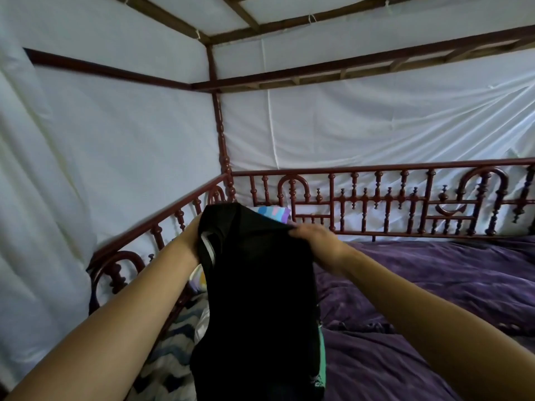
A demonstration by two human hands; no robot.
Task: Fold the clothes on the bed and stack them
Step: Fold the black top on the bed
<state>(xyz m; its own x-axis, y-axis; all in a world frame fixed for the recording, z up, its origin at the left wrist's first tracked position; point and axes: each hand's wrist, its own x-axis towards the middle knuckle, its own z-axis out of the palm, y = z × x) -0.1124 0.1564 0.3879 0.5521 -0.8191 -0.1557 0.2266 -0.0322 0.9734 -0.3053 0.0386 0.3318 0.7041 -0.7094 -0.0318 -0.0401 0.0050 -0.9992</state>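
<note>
Above the left side of the bed, I see a black garment held up between two hands.

From my remote view, the right hand grips the garment's top right corner, fingers curled together and pinching the cloth edge. The left hand is at the top left corner, but the cloth hides its fingers, so I cannot tell how they lie. The garment hangs down between both bare forearms to the bottom of the frame, with a grey strip near its upper left and a green edge low on its right. A purple bedspread lies to its right, a zigzag-patterned blanket to its lower left, a pastel pillow just behind its top. A red wooden railing and white netting enclose the bed.
</note>
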